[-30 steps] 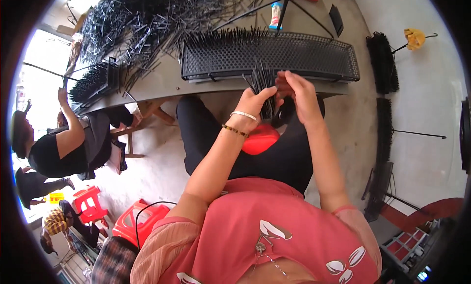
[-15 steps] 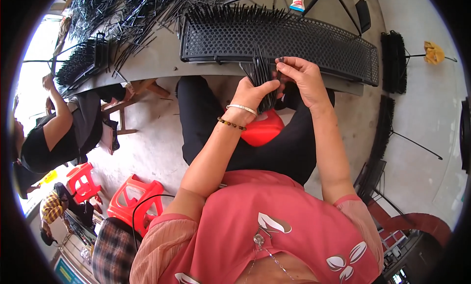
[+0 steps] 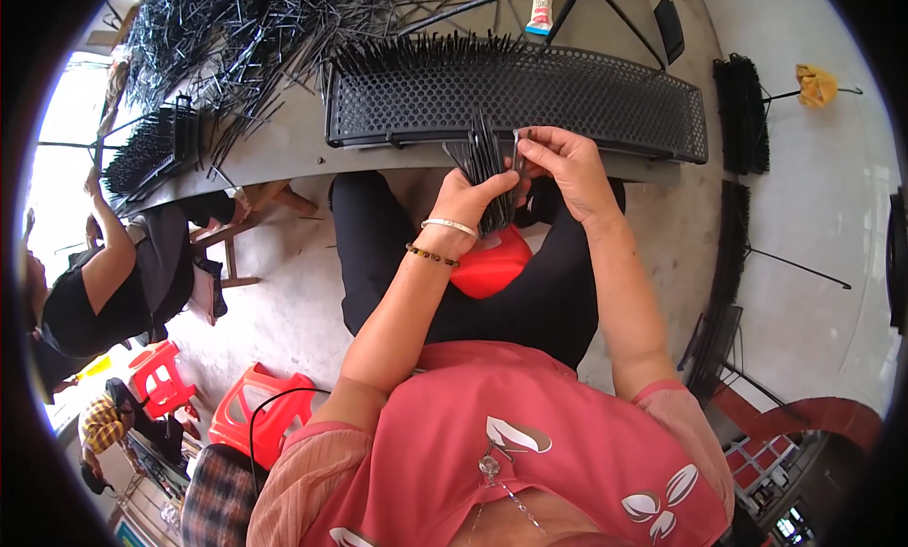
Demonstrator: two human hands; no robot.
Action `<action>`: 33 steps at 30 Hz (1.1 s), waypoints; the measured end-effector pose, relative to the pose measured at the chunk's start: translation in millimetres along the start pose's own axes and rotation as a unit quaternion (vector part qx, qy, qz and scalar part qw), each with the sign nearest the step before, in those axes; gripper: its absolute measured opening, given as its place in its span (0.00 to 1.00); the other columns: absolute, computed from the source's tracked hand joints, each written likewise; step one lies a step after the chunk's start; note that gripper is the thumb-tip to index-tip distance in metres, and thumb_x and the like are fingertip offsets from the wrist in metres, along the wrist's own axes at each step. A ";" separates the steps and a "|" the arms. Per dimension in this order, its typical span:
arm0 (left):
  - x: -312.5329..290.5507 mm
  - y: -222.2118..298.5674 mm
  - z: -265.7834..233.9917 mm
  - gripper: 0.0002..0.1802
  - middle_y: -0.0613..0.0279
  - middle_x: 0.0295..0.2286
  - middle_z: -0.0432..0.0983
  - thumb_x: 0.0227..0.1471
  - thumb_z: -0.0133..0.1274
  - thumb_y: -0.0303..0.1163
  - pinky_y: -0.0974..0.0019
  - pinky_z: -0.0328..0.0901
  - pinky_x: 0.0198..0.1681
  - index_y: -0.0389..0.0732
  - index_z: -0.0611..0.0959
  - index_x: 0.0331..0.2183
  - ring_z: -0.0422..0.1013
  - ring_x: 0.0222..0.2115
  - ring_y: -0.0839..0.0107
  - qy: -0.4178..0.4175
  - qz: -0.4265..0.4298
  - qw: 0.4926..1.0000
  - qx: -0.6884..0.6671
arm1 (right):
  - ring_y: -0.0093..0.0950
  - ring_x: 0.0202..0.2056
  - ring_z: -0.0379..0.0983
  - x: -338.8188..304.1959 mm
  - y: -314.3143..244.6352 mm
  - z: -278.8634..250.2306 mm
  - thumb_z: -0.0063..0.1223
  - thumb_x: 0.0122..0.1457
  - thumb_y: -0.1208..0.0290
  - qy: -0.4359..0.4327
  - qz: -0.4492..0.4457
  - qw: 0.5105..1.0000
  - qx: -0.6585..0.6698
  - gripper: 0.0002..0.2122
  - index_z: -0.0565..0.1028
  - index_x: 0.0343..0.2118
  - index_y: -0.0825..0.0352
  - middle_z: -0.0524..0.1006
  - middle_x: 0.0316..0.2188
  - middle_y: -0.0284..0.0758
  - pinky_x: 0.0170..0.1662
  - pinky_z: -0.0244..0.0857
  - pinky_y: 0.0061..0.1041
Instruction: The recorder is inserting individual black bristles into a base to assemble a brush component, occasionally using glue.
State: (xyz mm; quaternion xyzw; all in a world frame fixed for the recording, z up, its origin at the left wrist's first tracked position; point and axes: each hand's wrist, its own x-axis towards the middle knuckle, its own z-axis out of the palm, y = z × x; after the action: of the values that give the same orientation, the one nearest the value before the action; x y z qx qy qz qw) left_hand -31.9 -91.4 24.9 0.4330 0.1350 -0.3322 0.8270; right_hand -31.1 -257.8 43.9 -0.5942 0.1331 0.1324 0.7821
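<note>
A bundle of thin black bristle strips (image 3: 484, 159) stands roughly upright in my left hand (image 3: 462, 202), thumb pressed across it. Close by on the right, my right hand (image 3: 570, 169) pinches a black bristle strip (image 3: 516, 148) between thumb and fingertips; the other fingers are partly hidden behind it. Just beyond both hands lies a long black perforated brush base (image 3: 605, 103) on the table. Black bristles (image 3: 426, 53) stand up along the far part of its left half, while the holes on the right show bare.
A heap of loose black strips (image 3: 218, 46) covers the table's far left. A small packet (image 3: 540, 10) lies beyond the base, near black rods (image 3: 566, 16). At left, another person (image 3: 104, 263) sits by a bristled brush (image 3: 151, 150). Red stools (image 3: 255, 410) stand behind them.
The view has shifted slightly, so the table and base sit lower and further left. Both hands keep their hold, the left on the bundle and the right pinching beside it.
</note>
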 end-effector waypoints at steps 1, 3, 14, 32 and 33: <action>0.0 -2.2 -1.7 0.10 0.58 0.28 0.77 0.48 0.56 0.24 0.68 0.73 0.29 0.34 0.77 0.35 0.76 0.27 0.69 0.020 -0.003 1.000 0.011 | 0.18 0.28 0.73 -0.7 -1.8 -0.8 0.55 0.55 0.74 0.034 -0.032 0.998 -0.028 0.10 0.75 0.39 0.72 0.78 0.28 0.32 0.33 0.66 0.15; -1.4 -2.2 -0.9 0.09 0.56 0.27 0.77 0.48 0.55 0.24 0.67 0.74 0.31 0.34 0.76 0.34 0.76 0.27 0.68 0.060 -0.030 0.998 0.013 | 0.17 0.28 0.72 1.8 -7.0 -1.6 0.54 0.56 0.75 0.102 -0.131 0.982 -0.088 0.10 0.75 0.40 0.72 0.77 0.27 0.31 0.33 0.65 0.14; 16.6 -1.9 13.1 0.10 0.52 0.28 0.77 0.48 0.54 0.25 0.68 0.73 0.31 0.31 0.76 0.34 0.76 0.28 0.66 0.048 -0.046 0.997 -0.028 | 0.17 0.32 0.74 84.9 -50.1 -16.0 0.55 0.56 0.75 0.234 -0.462 0.824 -0.231 0.12 0.74 0.43 0.72 0.77 0.30 0.32 0.36 0.68 0.16; 12.4 4.9 9.6 0.10 0.59 0.30 0.78 0.50 0.55 0.33 0.63 0.72 0.28 0.39 0.77 0.35 0.76 0.29 0.69 0.021 -0.082 0.996 0.006 | 0.20 0.27 0.75 128.3 -38.0 -24.6 0.57 0.54 0.75 0.239 -0.520 0.742 -0.350 0.09 0.77 0.38 0.69 0.78 0.28 0.34 0.29 0.68 0.18; 9.0 9.7 13.6 0.09 0.57 0.29 0.77 0.50 0.54 0.29 0.63 0.73 0.31 0.36 0.76 0.33 0.76 0.29 0.67 0.042 -0.102 0.994 0.004 | 0.20 0.26 0.75 129.5 -38.2 -23.8 0.57 0.53 0.75 0.242 -0.517 0.742 -0.352 0.09 0.77 0.37 0.69 0.77 0.27 0.34 0.29 0.68 0.18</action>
State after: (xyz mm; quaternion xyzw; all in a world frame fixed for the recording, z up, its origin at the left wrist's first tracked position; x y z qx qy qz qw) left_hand -19.6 -102.4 34.4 0.4342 0.2118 -0.3964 0.7807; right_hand 102.0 -284.3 24.6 -0.8170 -0.0654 -0.4028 0.4074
